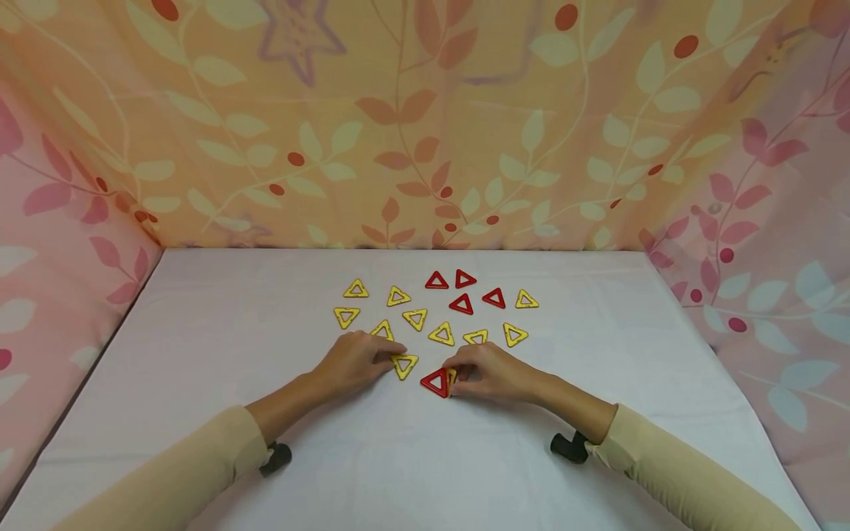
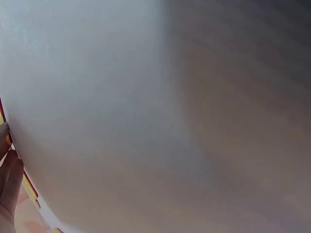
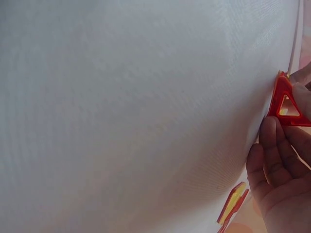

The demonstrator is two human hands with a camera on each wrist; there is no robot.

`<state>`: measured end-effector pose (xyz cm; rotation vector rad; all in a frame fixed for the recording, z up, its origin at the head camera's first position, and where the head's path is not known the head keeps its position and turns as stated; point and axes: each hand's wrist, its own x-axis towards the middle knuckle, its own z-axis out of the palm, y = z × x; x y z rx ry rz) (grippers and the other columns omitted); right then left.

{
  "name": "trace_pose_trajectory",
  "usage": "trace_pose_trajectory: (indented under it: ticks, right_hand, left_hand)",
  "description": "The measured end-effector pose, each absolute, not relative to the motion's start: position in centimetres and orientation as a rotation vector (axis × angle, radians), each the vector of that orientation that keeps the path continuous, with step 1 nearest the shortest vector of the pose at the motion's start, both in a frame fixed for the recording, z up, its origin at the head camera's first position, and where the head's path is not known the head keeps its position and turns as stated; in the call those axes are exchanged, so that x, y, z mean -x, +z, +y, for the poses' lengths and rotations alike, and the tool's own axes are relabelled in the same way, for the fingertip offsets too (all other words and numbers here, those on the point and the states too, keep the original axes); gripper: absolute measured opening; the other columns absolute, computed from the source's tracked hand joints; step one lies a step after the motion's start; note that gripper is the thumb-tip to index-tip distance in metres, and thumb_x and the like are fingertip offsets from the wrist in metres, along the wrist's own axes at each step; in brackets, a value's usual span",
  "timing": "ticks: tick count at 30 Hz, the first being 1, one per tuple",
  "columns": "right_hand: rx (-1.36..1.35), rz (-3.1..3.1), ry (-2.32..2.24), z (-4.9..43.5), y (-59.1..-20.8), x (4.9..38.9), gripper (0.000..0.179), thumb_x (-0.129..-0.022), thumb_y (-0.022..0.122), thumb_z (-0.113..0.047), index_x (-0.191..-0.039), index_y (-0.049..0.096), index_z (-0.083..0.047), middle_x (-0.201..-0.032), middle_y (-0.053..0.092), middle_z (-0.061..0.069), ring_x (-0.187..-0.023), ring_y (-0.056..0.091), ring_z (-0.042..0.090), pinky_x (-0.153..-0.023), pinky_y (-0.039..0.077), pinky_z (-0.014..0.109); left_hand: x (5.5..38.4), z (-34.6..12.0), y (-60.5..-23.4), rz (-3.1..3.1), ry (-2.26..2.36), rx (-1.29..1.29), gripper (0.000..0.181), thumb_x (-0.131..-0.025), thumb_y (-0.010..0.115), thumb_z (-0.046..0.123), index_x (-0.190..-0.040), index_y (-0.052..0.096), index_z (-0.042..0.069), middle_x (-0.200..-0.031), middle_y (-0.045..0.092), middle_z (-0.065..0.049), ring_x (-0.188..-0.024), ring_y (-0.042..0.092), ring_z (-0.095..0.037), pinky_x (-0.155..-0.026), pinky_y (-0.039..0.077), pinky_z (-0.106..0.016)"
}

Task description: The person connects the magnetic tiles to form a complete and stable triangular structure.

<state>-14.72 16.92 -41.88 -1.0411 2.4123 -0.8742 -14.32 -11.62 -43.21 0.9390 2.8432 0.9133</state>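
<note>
My left hand [image 1: 357, 361] pinches the upper left corner of a yellow triangle tile [image 1: 412, 363] with thumb and fingers, close over the white cloth. To its right, my right hand [image 1: 490, 374] grips another yellow triangle tile [image 1: 452, 377], mostly hidden by the fingers. A red triangle tile [image 1: 443, 383] lies flush against that tile's left side, pointing left. In the right wrist view, thumb and fingertips hold an open-centred tile whose red side [image 3: 283, 87] faces the camera. Only the fingers [image 2: 12, 179] and thin tile edges show in the left wrist view.
Beyond the hands, several yellow triangle tiles [image 1: 441, 341] lie scattered on the white cloth [image 1: 232, 332]. A loose group of red triangle tiles [image 1: 436, 286] sits farther back. Patterned fabric walls [image 1: 412, 169] enclose the table at the back and both sides.
</note>
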Motion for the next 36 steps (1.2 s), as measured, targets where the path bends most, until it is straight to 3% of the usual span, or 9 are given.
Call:
trace_pose_trajectory:
  ticks: [22, 36]
  right_hand:
    - [1.023, 2.407, -0.882, 17.0, -41.8, 14.7, 0.04, -0.089, 0.077, -0.024, -0.126, 0.069, -0.013, -0.107, 0.068, -0.01, -0.088, 0.06, 0.005, -0.08, 0.053, 0.025]
    - [1.019, 2.403, -0.893, 16.9, -41.9, 14.7, 0.039, -0.088, 0.078, -0.023, -0.125, 0.07, -0.012, -0.105, 0.069, -0.01, -0.088, 0.061, 0.005, -0.08, 0.053, 0.024]
  left_hand:
    - [14.6, -9.8, -43.1, 2.827, 0.899, -0.946, 0.031, -0.083, 0.081, 0.012, -0.114, 0.076, 0.012, -0.108, 0.075, 0.001, -0.097, 0.069, -0.012, -0.082, 0.053, -0.029]
    - [14.8, -9.1, -43.2, 2.814, 0.905, -0.991, 0.03, -0.084, 0.08, 0.012, -0.114, 0.076, 0.011, -0.108, 0.075, 0.0, -0.104, 0.069, -0.015, -0.089, 0.053, -0.033]
